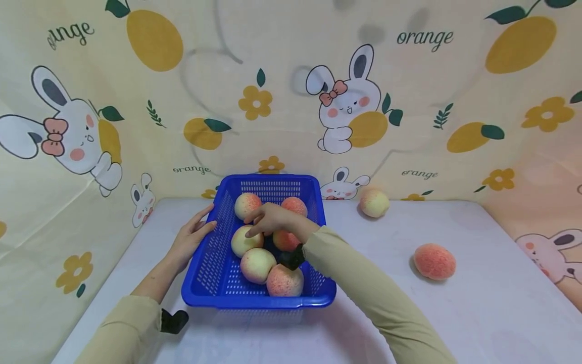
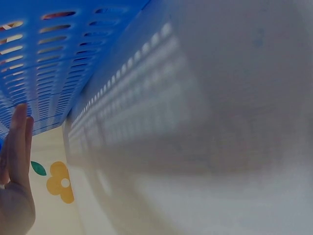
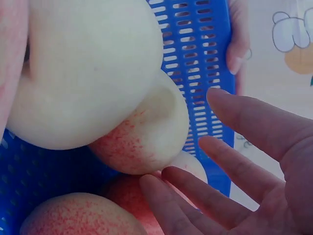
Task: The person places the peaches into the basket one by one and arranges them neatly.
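A blue plastic basket (image 1: 259,302) with slotted walls stands on the table and holds several peaches, some pale yellow like one peach (image 1: 245,241), others blushed pink like another peach (image 1: 285,281). My left hand (image 1: 188,242) rests at the basket's left rim; in the left wrist view its straight fingers (image 2: 18,142) lie along the outer wall. Over the basket's middle is my right hand (image 1: 273,221), above the peaches. Its fingers (image 3: 244,166) are spread and loosely bent in the right wrist view, with nothing between them.
Right of the basket, a pale yellow peach (image 1: 374,203) lies near the table's back edge. A red-pink peach (image 1: 434,261) sits farther right and nearer. Behind the white table (image 1: 364,313) hangs a printed cloth (image 1: 282,30) with rabbits and oranges.
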{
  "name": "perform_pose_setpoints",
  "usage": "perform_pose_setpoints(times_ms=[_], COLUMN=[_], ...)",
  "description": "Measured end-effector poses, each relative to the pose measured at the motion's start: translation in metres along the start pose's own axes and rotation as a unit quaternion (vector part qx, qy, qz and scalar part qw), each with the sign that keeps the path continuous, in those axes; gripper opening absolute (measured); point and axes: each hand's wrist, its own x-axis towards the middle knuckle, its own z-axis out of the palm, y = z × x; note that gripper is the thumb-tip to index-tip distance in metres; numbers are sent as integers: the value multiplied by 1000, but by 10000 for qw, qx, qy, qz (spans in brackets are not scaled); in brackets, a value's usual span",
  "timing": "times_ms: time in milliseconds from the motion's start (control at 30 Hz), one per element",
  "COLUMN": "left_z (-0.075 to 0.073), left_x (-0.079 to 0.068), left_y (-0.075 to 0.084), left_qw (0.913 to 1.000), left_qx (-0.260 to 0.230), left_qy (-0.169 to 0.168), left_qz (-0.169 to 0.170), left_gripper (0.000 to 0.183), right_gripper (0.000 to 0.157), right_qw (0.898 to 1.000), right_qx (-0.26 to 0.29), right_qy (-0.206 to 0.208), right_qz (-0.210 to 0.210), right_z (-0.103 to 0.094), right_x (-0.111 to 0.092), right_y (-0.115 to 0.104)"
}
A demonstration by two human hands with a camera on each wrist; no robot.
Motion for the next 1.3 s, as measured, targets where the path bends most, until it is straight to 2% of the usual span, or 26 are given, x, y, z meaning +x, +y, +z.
perform_pose_setpoints(times_ms=[300, 600, 900, 1100, 1300], left_z=[1, 0, -1, 1, 2], left_x=[0, -1, -2, -1, -1], left_y=[2, 2, 0, 0, 1], left_qw=[10000, 9999, 10000, 9999, 10000], left_qx=[71, 124, 57, 94, 35], left_qy=[31, 43, 37, 35, 10], left_qz=[-40, -33, -21, -54, -59], left_gripper=[63, 62, 63, 63, 63], right_gripper=[47, 46, 47, 46, 48], right_qw=[9980, 9973, 9861, 9797, 9738], right_qx=[625, 700, 1600, 1863, 2023], right_qy=[4, 172, 293, 416, 774], right_qz=[-98, -154, -347, -613, -691], right_z=[-11, -25, -38, -48, -55], right_x=[-15, -31, -42, -47, -52], right_y=[8, 17, 32, 45, 55])
